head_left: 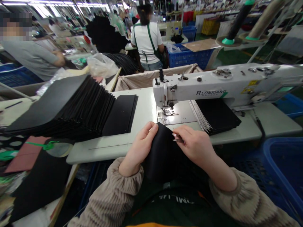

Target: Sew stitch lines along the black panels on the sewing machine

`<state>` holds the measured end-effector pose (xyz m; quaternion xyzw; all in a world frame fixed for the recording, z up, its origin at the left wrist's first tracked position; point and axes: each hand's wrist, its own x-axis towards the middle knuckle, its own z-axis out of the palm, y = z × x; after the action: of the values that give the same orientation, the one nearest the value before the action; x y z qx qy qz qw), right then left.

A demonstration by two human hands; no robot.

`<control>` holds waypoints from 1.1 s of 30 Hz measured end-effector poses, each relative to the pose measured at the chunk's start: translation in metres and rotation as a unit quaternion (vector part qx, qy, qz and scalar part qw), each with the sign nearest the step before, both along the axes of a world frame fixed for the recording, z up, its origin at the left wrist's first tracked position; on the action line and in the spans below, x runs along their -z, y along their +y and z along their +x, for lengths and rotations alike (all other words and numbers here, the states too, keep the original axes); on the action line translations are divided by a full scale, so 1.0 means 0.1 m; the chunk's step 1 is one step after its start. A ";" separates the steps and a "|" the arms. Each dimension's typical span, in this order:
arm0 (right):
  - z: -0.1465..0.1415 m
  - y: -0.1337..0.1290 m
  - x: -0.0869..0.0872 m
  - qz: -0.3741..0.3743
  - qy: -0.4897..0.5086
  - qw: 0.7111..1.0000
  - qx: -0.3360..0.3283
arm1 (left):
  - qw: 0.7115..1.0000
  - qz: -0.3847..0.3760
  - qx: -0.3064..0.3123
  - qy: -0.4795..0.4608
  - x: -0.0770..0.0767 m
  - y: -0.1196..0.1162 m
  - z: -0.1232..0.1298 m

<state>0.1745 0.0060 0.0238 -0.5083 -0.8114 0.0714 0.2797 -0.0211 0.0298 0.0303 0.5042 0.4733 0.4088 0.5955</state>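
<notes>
Panel (162, 153) hangs before the sewing machine (189, 86). Left hand (141, 142) pinches the panel's top edge, seemingly to steady it; right hand (195, 143) grips a small metal tool (178, 140) beside the right edge, presumably for close control.

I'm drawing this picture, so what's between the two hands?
A curved black piece is between the left hand and the right hand, shown in the head view.

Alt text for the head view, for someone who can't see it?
A person's left hand holds a black piece before a white sewing machine, while the right hand holds a small metal tool at the piece's edge. Black stacks flank the needle.
</notes>
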 end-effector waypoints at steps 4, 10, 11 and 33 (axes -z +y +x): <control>0.04 0.08 -0.02 0.034 -0.094 0.994 0.039 | 1.000 0.016 0.007 0.017 -0.03 0.01 0.01; 0.27 0.16 0.03 -0.020 0.024 0.987 0.160 | 0.998 -0.042 -0.027 -0.030 0.00 0.02 -0.05; 0.28 0.14 0.03 -0.041 0.065 0.989 0.127 | 0.998 -0.050 -0.028 -0.040 0.01 0.02 -0.06; 0.19 0.15 -0.13 -0.014 -0.040 0.999 0.028 | 0.999 -0.024 0.015 -0.016 -0.06 0.06 0.02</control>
<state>0.1932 0.0214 0.0367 -0.5367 -0.8066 0.0542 0.2417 -0.0189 0.0361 0.0359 0.4903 0.4654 0.3966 0.6211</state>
